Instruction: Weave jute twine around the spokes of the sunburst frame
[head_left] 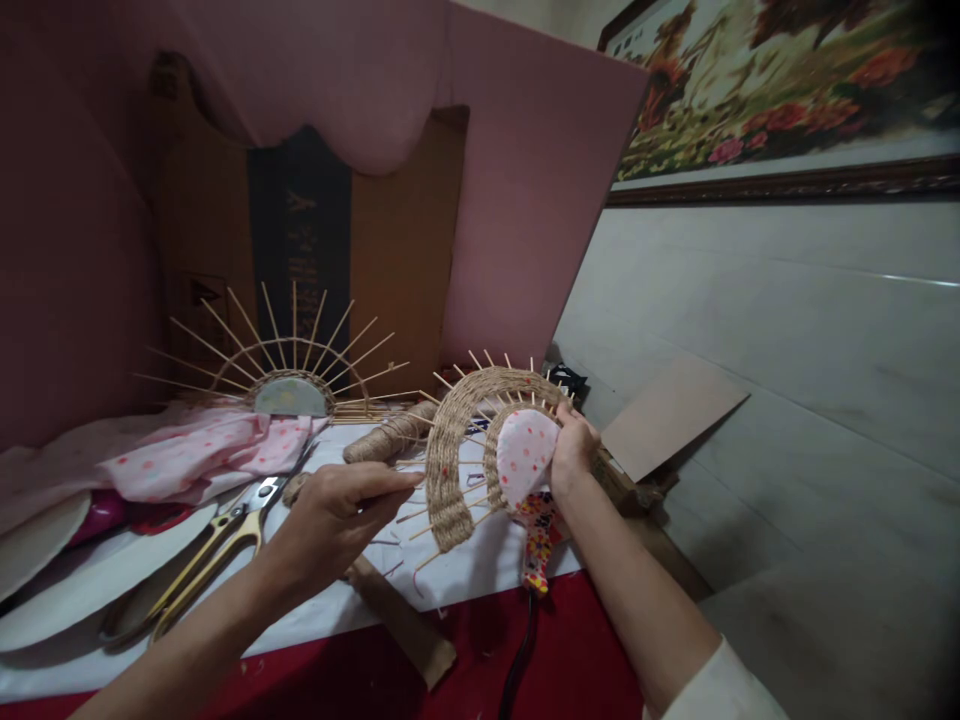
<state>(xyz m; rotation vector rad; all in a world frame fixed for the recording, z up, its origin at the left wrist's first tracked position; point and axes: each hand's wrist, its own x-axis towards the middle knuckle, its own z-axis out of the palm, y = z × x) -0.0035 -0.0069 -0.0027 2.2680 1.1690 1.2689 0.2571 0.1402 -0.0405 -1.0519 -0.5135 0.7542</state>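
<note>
My right hand (pixel 574 452) grips a half-round woven piece (pixel 461 440): a pink dotted fabric half-disc (pixel 525 452) with thin wooden sticks fanning out and jute twine woven around them in an arch. My left hand (pixel 337 518) is closed in a pinch at the piece's left side, fingertips at a stick or the twine end; which one I cannot make out. A spool of jute twine (pixel 386 437) lies just behind the hands.
A second stick fan with a half-disc base (pixel 289 375) stands at the back left beside pink dotted cloth (pixel 202 455). Gold-handled scissors (pixel 214 545) lie at the left. A patterned glue gun (pixel 538 545) hangs below the piece. Cardboard and a pink board (pixel 525 200) stand behind.
</note>
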